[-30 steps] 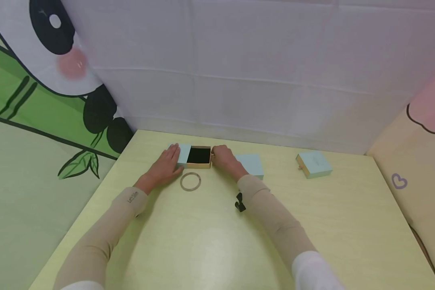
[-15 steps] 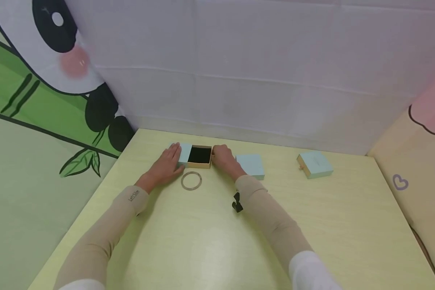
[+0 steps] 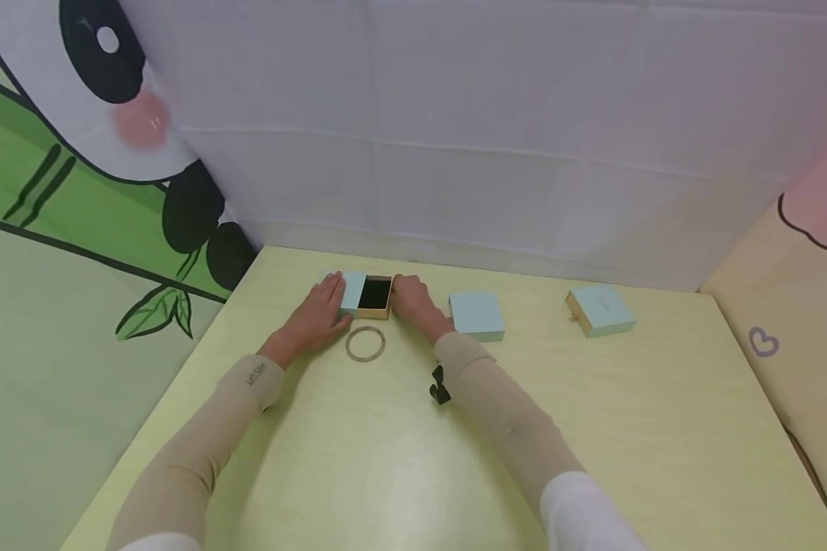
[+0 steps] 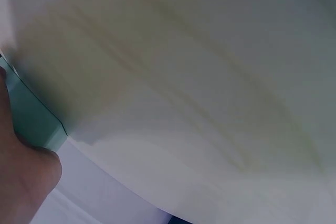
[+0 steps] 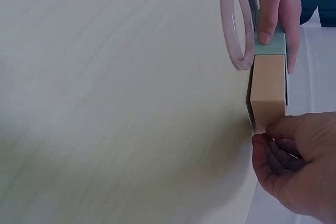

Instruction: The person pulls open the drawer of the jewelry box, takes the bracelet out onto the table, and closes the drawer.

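Note:
A light blue drawer box (image 3: 353, 295) lies at the back left of the table, its tan drawer (image 3: 374, 312) partly out to the right and showing a black inside. My left hand (image 3: 313, 314) holds the blue sleeve, fingers across its top and thumb along the near side; the thumb (image 4: 44, 169) shows in the left wrist view. At the drawer's outer end, my right hand (image 5: 299, 161) pinches with thumb and fingertips, which hide what is between them. Just in front of the box lies a pale ring-shaped bangle (image 3: 365, 344).
Two more light blue boxes stand to the right: one (image 3: 477, 314) beside the right wrist, one (image 3: 601, 310) farther off with a small tab on its left end. A cloth backdrop (image 3: 455, 191) rises behind the table (image 3: 386, 451).
My right hand has moved left, and the drawer has slid farther into its sleeve, so less black shows. The left hand and bangle stay in place.

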Available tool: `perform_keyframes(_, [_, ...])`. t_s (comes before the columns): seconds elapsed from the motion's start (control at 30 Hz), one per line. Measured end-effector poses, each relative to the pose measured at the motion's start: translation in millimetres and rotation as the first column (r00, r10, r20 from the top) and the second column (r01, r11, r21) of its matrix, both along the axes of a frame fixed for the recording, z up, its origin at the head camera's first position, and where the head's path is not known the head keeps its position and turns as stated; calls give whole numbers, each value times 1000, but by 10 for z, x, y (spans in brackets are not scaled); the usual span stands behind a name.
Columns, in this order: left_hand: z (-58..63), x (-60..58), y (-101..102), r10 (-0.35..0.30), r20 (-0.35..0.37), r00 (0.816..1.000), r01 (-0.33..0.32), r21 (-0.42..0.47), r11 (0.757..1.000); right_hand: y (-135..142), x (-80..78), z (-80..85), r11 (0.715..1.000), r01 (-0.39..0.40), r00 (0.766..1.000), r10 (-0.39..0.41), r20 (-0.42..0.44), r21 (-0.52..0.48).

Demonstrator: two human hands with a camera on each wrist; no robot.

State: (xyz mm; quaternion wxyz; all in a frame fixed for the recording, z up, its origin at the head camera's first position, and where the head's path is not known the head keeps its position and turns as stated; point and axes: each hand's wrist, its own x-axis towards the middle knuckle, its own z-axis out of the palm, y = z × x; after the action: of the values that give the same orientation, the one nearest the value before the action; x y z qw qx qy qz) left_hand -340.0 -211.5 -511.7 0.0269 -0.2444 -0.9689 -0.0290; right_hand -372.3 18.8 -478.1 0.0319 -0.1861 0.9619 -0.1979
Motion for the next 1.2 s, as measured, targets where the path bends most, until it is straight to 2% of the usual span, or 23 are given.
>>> perform_keyframes(0.37, [47,-36,19,22,23,999,-21,-28,999,-71,-33,37,999,32,999,-32,4,3])
perform_keyframes(0.47, [62,-41,28,20,33,999,-20,-8,1000,-78,-45,27,999,51,999,-51,1,-6])
perform_keyframes(0.73, [3,2,4,24,54,998,-24,0,1000,-135,10,-32,998,53,998,-54,21,20])
perform_keyframes(0.93, [-25,27,-6,22,48,999,-23,16,1000,-189,41,-58,998,69,997,-69,16,1])
perform_keyframes(1.2, [-19,21,17,36,34,999,-35,-12,999,-209,29,-83,996,79,997,-79,7,-38])
